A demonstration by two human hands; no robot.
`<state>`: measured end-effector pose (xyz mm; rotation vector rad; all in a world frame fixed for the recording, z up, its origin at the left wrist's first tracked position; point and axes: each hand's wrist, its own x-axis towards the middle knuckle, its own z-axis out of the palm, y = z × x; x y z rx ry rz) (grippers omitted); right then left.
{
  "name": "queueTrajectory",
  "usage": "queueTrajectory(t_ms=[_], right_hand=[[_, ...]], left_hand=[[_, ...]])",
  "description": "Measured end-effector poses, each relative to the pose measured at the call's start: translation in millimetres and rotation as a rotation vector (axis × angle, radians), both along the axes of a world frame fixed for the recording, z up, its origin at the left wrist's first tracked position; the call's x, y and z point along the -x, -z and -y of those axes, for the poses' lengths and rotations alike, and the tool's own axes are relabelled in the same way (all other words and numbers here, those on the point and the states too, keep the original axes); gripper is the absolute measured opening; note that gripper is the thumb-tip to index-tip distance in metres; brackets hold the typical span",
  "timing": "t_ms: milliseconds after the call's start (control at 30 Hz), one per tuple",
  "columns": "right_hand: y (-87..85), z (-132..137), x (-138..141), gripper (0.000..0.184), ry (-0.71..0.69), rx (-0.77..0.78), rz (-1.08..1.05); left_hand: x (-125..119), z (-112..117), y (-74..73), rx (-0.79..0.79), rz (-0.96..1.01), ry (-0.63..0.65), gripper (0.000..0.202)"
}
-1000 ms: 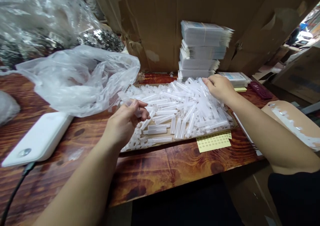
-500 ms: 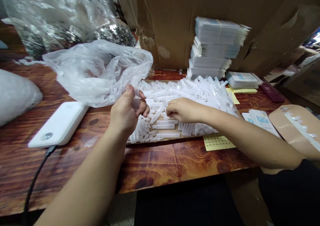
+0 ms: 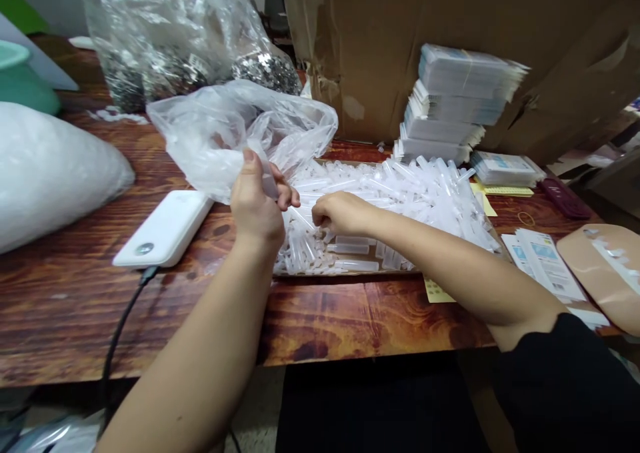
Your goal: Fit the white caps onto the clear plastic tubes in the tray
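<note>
While the left hand (image 3: 257,203) is raised at the near edge of a crumpled clear plastic bag (image 3: 240,133), its thumb and fingers pinch a small clear tube. Just right of it, the right hand (image 3: 340,213) rests curled on the heap of clear plastic tubes (image 3: 420,186) (its fingertips are hidden, so a grip cannot be told). That heap lies on a flat cardboard tray on the wooden table (image 3: 350,319). Left of the hands sits a white power bank (image 3: 163,229); behind the heap stands a stack of packets (image 3: 457,103).

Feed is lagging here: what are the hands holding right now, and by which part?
Left hand pinches a clear tube near its lower end. Right hand rests in the tube pile; any hold cannot be told.
</note>
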<state>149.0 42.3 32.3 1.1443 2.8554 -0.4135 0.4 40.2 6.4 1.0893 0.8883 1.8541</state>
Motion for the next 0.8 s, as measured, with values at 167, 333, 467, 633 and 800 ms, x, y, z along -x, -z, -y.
queueTrajectory(t_ms=[167,333,467,633,800], right_hand=[[-2.1,3.7,7.6,0.028,-0.061,-0.038,0.061],[-9.9,17.6,19.1,0.027,-0.13,-0.08,0.187],[-7.4,24.4,23.7,0.029,-0.153,-0.102,0.192],[-1.8,27.7,28.6,0.027,-0.173,-0.046,0.183],[-5.9,25.9,7.3,0.012,-0.142,-0.141,0.072]], left_hand=[[3.9,-1.8,0.3,0.0,-0.004,-0.03,0.047],[0.7,-1.5,0.4,-0.038,0.026,-0.067,0.05],[-2.6,-1.9,2.7,-0.016,0.006,-0.079,0.049],[-5.6,-0.4,6.7,-0.024,-0.075,-0.004,0.048],[-10.3,5.0,7.3,-0.07,-0.19,0.099,0.056]])
